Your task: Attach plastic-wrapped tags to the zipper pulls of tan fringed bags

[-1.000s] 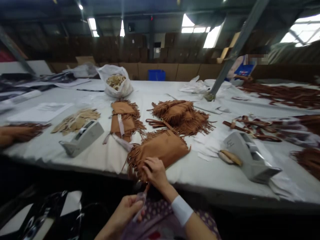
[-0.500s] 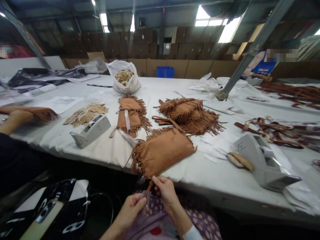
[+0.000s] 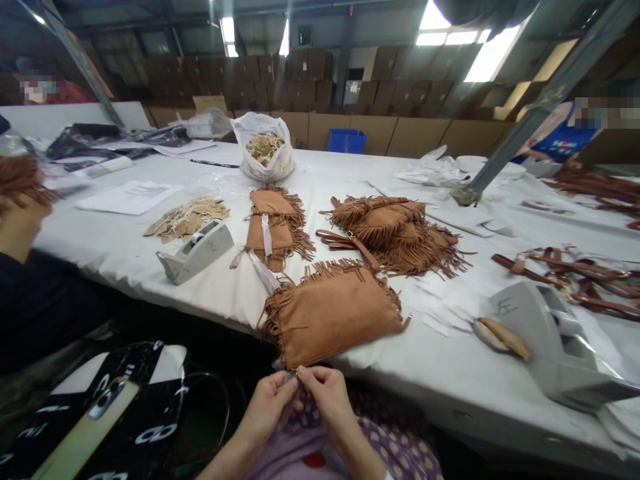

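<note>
A tan suede clutch bag [image 3: 335,317] with long fringe lies at the table's front edge, its near corner toward me. Just below that corner, my left hand [image 3: 273,403] pinches a strip of clear plastic film [image 3: 287,415], in which the strap showed earlier. My right hand [image 3: 327,397] is closed with thumb and finger tips on the small strap end by the bag's corner, where a bit of metal shows. Both hands' fingertips almost meet, and most of the strap is hidden behind them. Behind the bag lie a smaller fringed pouch stack [image 3: 273,230] and a heap of fringed bags [image 3: 395,230].
Grey tape dispensers [image 3: 200,250] [image 3: 555,347] stand left and right. A pile of tan tags [image 3: 190,219], a white bag of tags [image 3: 265,147] and brown straps [image 3: 570,273] lie on the white table [image 3: 350,173]. A co-worker's hand [image 3: 23,223] holds fringed brown material at left.
My hands have come closer together, up against the bag's corner, covering the strap seen between them before. The co-worker's hand at left has lifted its fringed piece. The view has shifted left.
</note>
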A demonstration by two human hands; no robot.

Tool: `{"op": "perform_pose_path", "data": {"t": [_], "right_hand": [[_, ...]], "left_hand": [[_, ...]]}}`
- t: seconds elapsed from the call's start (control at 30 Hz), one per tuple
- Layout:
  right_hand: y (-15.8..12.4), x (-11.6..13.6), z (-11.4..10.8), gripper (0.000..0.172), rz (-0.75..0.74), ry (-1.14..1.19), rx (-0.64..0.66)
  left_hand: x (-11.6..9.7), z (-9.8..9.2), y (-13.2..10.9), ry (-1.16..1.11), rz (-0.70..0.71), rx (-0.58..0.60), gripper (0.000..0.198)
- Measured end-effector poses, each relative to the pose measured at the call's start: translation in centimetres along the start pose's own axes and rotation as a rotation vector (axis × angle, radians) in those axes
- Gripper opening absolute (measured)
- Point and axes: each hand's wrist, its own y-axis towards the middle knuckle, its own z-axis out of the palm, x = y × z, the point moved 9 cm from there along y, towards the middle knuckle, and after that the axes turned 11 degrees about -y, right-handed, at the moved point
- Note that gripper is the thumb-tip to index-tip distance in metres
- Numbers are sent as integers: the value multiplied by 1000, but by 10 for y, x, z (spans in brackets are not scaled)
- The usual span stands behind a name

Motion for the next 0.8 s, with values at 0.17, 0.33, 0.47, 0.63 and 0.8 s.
{"op": "perform_pose_path", "data": {"t": [0.17, 0.33, 0.47, 0.63, 0.8], "right_hand": [[-9, 5, -18, 57, -12, -67, -103], [-22, 6, -10, 50, -1, -63, 27], [-25, 8, -11, 47, -43, -13, 16], [-26, 14, -22, 45, -119, -187, -115], [-31, 33, -16, 33, -267, -458, -121]], "left_hand": [[-3, 3, 1, -178, -12, 19, 47], [5, -4, 5, -272, -48, -20, 35], [16, -6, 8, -347, -56, -57, 33], [15, -2, 2, -364, -81, -37, 34], [2, 2, 2, -384, -69, -40, 35]]}}
